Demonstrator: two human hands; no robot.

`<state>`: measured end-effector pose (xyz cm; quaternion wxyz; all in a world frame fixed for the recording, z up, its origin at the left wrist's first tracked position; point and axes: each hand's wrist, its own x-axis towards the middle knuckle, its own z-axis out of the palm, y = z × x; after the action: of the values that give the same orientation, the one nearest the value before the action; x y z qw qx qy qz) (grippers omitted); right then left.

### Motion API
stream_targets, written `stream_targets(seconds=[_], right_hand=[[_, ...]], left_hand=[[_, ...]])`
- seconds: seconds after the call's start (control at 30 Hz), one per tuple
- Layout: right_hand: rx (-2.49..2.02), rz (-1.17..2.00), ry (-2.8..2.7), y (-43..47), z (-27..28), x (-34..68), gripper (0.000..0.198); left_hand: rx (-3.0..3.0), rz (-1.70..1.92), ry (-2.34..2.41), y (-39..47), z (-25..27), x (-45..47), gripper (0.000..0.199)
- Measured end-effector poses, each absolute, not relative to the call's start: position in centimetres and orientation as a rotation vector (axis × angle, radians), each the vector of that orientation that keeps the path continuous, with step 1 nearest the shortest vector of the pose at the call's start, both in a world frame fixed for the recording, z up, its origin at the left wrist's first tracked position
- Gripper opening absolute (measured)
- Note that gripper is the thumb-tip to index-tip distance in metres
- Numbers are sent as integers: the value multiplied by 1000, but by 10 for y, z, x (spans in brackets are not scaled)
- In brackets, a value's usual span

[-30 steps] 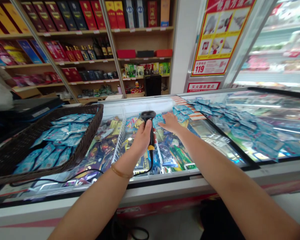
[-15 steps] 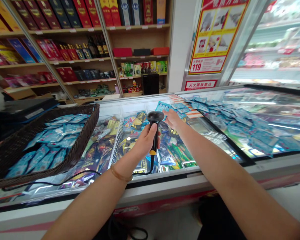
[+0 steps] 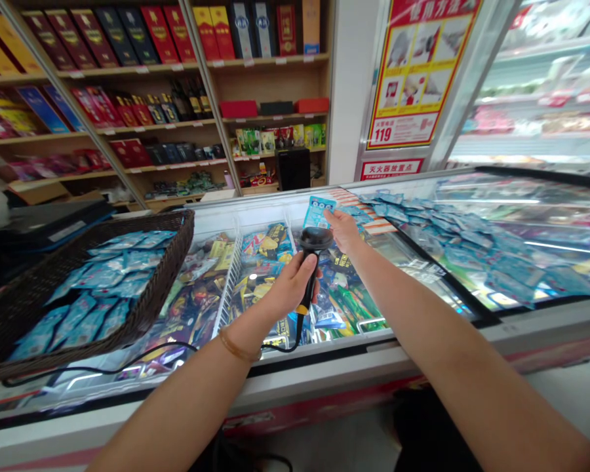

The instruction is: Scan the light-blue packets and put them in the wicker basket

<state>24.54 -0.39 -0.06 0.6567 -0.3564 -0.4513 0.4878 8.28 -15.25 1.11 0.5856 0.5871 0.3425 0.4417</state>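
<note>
Wrapped round the handle of a black barcode scanner (image 3: 316, 238), my left hand (image 3: 297, 282) holds it upright over the freezer, its head toward the far side. A cable runs from the handle's yellow-ringed base off to the left. My right hand (image 3: 343, 231) pinches the right edge of a light-blue packet (image 3: 317, 211), which stands up just beyond the scanner head with its printed face toward me. Below both hands lie colourful frozen-treat packages (image 3: 344, 288) in the freezer. More blue packets (image 3: 452, 229) are heaped on the glass to the right.
A dark wicker basket (image 3: 177, 262) with several blue packets (image 3: 111, 272) stands on the freezer's left side. A white wire divider (image 3: 230, 282) splits the freezer's inside. Shelves of boxes and bottles (image 3: 270, 59) rise behind, and a red-yellow poster (image 3: 417, 78) hangs at the back.
The blue packet has been raised and turned more upright, so more of its face shows. The scanner has moved slightly right and its handle tilts more.
</note>
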Motion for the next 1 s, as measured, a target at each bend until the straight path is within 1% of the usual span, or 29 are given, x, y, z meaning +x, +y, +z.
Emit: stream_targets(seconds=[0.2,0.67,1.0], right_hand=[[-775,1020,-1077,-2,-4,245,43],[-798,1050,-1075,2,-7,245,49],[-822,1060,-1055,-6,-2,246,50]], left_hand=[[1408,1026,790,-151,9,83,45],[1394,1009,821,-149,9,82,48],[1453,1011,747,-149,8,80,48]])
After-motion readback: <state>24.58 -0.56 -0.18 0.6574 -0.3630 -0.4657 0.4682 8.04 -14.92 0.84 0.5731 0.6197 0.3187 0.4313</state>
